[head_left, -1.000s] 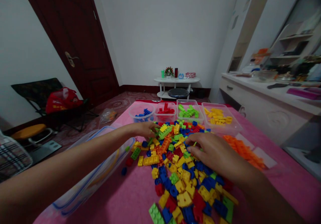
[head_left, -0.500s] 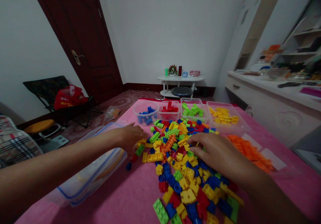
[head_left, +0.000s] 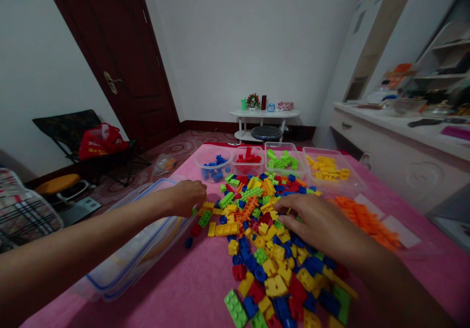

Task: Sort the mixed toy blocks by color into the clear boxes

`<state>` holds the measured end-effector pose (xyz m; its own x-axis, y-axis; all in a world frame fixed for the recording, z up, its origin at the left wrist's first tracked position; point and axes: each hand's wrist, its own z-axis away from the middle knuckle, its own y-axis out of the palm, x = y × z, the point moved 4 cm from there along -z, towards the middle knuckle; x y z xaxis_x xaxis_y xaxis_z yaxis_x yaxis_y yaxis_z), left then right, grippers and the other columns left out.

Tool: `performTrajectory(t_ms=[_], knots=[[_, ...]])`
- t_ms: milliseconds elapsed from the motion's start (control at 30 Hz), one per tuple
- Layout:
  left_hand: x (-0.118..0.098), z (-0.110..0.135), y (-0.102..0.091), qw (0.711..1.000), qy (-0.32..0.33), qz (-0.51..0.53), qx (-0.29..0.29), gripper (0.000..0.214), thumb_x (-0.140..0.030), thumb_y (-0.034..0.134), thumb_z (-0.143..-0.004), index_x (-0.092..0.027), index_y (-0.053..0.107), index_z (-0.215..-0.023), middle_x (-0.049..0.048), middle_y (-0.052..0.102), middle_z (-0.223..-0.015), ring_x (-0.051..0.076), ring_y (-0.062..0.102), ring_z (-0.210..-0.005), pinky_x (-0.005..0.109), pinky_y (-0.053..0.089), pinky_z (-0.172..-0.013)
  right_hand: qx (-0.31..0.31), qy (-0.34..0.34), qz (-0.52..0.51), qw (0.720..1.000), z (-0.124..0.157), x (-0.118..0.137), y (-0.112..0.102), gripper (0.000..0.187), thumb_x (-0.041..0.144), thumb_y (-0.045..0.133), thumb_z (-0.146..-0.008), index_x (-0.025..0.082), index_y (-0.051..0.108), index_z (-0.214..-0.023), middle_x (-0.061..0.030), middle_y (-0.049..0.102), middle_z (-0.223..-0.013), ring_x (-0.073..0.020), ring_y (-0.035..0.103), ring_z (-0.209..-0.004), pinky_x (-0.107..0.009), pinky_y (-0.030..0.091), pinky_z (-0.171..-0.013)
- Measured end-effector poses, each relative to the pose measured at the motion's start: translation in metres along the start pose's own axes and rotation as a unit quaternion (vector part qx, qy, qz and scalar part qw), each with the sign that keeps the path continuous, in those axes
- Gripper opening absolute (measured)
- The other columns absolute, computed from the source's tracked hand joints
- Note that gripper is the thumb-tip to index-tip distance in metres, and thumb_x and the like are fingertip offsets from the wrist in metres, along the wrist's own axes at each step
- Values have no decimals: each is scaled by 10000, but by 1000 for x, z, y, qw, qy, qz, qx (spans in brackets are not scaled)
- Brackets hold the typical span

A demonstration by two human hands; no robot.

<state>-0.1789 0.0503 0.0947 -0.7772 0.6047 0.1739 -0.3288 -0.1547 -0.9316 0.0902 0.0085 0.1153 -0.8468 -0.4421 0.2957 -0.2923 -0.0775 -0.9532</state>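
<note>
My left hand is closed, fingers curled under, at the left edge of the block pile by the lidded plastic box. A bit of green shows beneath its fingers; whether they hold it is hidden. Close by lie a green block, a red block and a small blue piece. Over the right side of the mixed pile of toy building blocks rests my right hand. Its thumb and bent index finger are apart with nothing visible between them; the other fingertips are hidden.
Along the far edge of the pink-covered table stand clear containers of blue blocks, red blocks, green blocks and yellow blocks. Orange blocks lie at the right. A white counter runs alongside.
My left hand has lifted and drawn back slightly, its spread fingers now curled in. The red and green blocks beneath it show more fully. My right hand stays almost still.
</note>
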Motion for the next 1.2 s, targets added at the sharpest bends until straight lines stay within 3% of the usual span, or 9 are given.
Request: performTrajectory(t_ms=[200,267,333,433,533,767,933,1033,1200], knots=[[-2,-13,-27,980,16,172,-93,252,-271,646,-737,-199,675,-978,46,668,-982,170,615,-885,260,452,-798,-9,7,-9,1000,2,-6,-6,261,267,494,-825,242,692,-993,-52,699,-974,-218,632,-893,-296,443,-746],[-3,-19,-34,962,21,232,-140,374,-372,594,-793,-192,613,-1120,55,663,-1039,161,616,-902,249,457,-786,-9,9,-9,1000,2,-7,-7,254,275,493,-826,243,691,-981,-48,700,-975,-216,634,-882,-292,443,-732],[-4,-21,-33,964,31,214,-153,537,-447,627,-752,-190,546,-1216,82,634,-1131,195,594,-996,284,446,-846,-7,6,-6,1000,2,-5,-6,254,269,493,-825,240,692,-981,-52,700,-978,-219,634,-890,-298,444,-747],[-9,-20,-15,994,32,84,-65,757,-425,749,-591,-217,499,-1274,121,591,-1218,284,528,-1123,415,374,-969,-4,-8,-6,1000,1,0,-3,263,236,495,-823,224,697,-992,-68,700,-965,-217,634,-898,-300,444,-777],[-13,-17,5,1000,2,-1,22,866,-347,776,-523,-209,450,-1313,155,566,-1254,333,474,-1191,539,271,-1031,-1,-28,-15,1000,2,7,0,255,222,499,-830,212,704,-980,-75,701,-935,-203,633,-888,-277,442,-772],[-24,-22,6,999,-2,-16,50,791,-276,727,-571,-118,443,-1291,195,641,-1096,330,578,-1062,583,245,-1029,29,-39,-22,999,2,15,3,253,194,508,-821,207,703,-980,-71,696,-920,-199,630,-873,-277,434,-753],[-21,-24,4,998,9,22,50,731,-322,734,-542,-150,510,-1216,154,668,-1017,303,626,-934,406,453,-857,34,-39,-25,998,1,16,5,232,201,508,-824,213,701,-953,-62,694,-917,-192,625,-854,-268,425,-724],[-17,-27,5,994,-5,105,36,648,-342,717,-562,-177,534,-1161,94,683,-940,244,635,-828,295,469,-695,43,-38,-25,998,0,16,7,213,194,510,-816,218,700,-907,-51,695,-918,-181,624,-824,-253,413,-679],[-9,-28,-9,925,37,376,-23,585,-266,628,-711,-183,432,-1257,51,695,-930,148,631,-747,237,448,-672,32,-51,-27,998,0,15,8,215,204,503,-817,226,698,-907,-42,693,-907,-178,621,-828,-249,415,-681]])
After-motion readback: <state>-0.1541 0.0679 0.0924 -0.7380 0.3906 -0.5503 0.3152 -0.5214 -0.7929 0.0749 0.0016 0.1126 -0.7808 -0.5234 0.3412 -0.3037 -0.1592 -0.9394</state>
